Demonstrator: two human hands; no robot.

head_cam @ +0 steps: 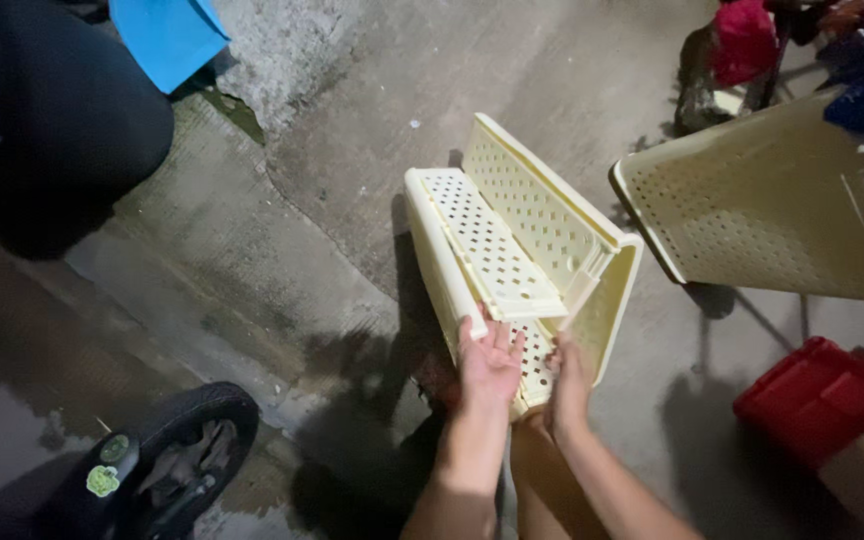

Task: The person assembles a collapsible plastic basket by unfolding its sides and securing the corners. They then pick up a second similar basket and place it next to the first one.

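A cream, perforated plastic folding crate (522,240) lies partly collapsed on the concrete floor, its side panels tilted inward. My left hand (487,362) is palm up with fingers apart, resting against the crate's near end under the folded inner panel. My right hand (567,385) presses the near right wall of the same crate with fingers together; its grip is partly hidden behind the panel.
A second cream perforated crate (782,215) stands open at the right. A red plastic box (817,400) sits at lower right, a tyre (187,450) at lower left, a blue sheet (167,35) at the top, and a large dark object (52,130) at upper left.
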